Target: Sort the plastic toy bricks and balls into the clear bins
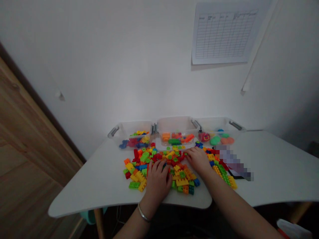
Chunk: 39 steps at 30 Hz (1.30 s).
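Note:
A heap of colourful plastic toy bricks (181, 182) is spread over the white table in front of me. My left hand (159, 176), with a silver bangle at the wrist, lies palm down on the middle of the heap, its fingers somewhat apart. Some red and blue bricks show at its fingertips. My right hand (198, 161) reaches into the back right of the heap. Its fingers are bent together beside a red piece (183, 156); what is between them is too small to make out.
Along the wall stand three clear plastic bins, the left bin (119, 132), the middle bin (174, 123) and the right bin (214, 123), each with coloured pieces inside. A blurred-out flat dark object (233, 162) lies to the right on the white table (274, 166). A printed sheet (224, 36) hangs above.

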Available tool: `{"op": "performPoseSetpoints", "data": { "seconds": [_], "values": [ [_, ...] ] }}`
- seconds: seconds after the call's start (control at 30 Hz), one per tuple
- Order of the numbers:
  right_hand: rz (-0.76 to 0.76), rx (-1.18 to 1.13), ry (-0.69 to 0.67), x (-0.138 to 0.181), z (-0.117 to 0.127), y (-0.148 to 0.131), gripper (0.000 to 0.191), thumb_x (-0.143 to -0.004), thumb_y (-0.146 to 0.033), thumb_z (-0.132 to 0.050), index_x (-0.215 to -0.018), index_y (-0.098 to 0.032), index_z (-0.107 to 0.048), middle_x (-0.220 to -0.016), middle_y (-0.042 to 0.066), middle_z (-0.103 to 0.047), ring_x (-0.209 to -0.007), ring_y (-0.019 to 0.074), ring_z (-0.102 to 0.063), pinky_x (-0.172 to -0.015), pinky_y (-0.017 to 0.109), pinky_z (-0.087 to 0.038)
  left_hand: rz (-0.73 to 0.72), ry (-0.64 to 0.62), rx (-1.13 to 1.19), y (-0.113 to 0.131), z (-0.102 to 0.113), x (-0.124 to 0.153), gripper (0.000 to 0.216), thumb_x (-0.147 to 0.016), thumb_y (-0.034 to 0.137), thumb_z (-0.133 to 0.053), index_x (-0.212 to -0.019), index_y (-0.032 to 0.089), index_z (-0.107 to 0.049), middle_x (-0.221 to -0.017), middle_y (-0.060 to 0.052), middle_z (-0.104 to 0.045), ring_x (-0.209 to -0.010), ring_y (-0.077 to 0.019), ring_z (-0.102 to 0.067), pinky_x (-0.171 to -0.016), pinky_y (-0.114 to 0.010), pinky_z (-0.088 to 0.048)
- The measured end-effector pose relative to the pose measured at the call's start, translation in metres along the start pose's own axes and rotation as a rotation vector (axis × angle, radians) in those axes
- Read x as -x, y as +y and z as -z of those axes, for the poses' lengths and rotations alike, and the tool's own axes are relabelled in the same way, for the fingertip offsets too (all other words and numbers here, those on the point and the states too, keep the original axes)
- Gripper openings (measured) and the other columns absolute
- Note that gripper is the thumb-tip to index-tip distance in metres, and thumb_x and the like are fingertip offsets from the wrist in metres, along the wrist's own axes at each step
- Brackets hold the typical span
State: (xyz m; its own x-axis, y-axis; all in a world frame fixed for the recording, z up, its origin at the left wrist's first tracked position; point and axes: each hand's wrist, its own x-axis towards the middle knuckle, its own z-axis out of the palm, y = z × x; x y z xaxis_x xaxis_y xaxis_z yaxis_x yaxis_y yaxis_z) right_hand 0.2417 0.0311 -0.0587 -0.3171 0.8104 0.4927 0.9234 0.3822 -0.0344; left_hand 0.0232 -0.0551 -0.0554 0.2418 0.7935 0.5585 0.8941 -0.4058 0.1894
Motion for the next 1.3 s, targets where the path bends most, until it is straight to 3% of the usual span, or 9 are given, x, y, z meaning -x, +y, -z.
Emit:
{"op": "performPoseSetpoints", "data": {
  "seconds": [0.4,0.6,0.83,1.03,1.3],
  "values": [
    [-0.199,-0.21,0.128,0.005,0.001,0.002,0.016,-0.084,-0.022,-0.058,-0.097,-0.021,-0.069,-0.089,0.007,-0.07,-0.086,0.0232,-0.061,-0.079,0.034,-0.046,-0.012,0.021,-0.005,-0.004,-0.004,0.002,0.031,-0.09,0.026,-0.05,-0.117,0.025,-0.066,-0.127,-0.005,-0.065,-0.12,-0.0292,-0.053,-0.111,-0.06,-0.031],
    [-0.109,-0.31,0.209,0.009,-0.004,0.006,0.011,-0.085,-0.021,-0.057,-0.091,-0.021,-0.066,-0.091,0.007,-0.069,-0.089,0.0237,-0.06,-0.081,0.036,-0.045,-0.057,0.054,-0.077,0.004,-0.001,0.002,0.04,-0.089,0.03,-0.053,-0.128,0.026,-0.06,-0.138,-0.004,-0.056,-0.133,-0.0345,-0.042,-0.112,-0.064,-0.025],
    [-0.055,-0.339,0.245,0.011,-0.002,0.003,0.008,-0.086,-0.024,-0.057,-0.088,-0.021,-0.065,-0.088,0.006,-0.069,-0.085,0.0233,-0.06,-0.079,0.036,-0.046,0.001,-0.007,-0.08,0.013,0.007,-0.042,0.035,-0.086,0.032,-0.059,-0.12,0.024,-0.064,-0.13,-0.007,-0.062,-0.129,-0.0368,-0.046,-0.11,-0.067,-0.024],
    [0.007,-0.35,0.266,0.012,-0.002,-0.001,0.009,-0.085,-0.024,-0.057,-0.09,-0.022,-0.065,-0.088,0.006,-0.069,-0.086,0.0226,-0.061,-0.08,0.036,-0.047,-0.074,-0.144,0.118,0.013,-0.007,-0.079,0.03,-0.09,0.032,-0.053,-0.116,0.021,-0.065,-0.107,-0.008,-0.071,-0.102,-0.0231,-0.062,-0.093,-0.041,-0.048],
    [0.029,-0.358,0.291,0.014,0.0,-0.005,0.01,-0.086,-0.025,-0.058,-0.091,-0.021,-0.066,-0.087,0.007,-0.07,-0.086,0.0234,-0.062,-0.08,0.037,-0.047,-0.038,-0.259,0.282,0.021,-0.03,-0.088,0.027,-0.086,0.035,-0.059,-0.109,0.026,-0.07,-0.102,-0.003,-0.074,-0.095,-0.0216,-0.065,-0.088,-0.036,-0.048]
  ]
}}
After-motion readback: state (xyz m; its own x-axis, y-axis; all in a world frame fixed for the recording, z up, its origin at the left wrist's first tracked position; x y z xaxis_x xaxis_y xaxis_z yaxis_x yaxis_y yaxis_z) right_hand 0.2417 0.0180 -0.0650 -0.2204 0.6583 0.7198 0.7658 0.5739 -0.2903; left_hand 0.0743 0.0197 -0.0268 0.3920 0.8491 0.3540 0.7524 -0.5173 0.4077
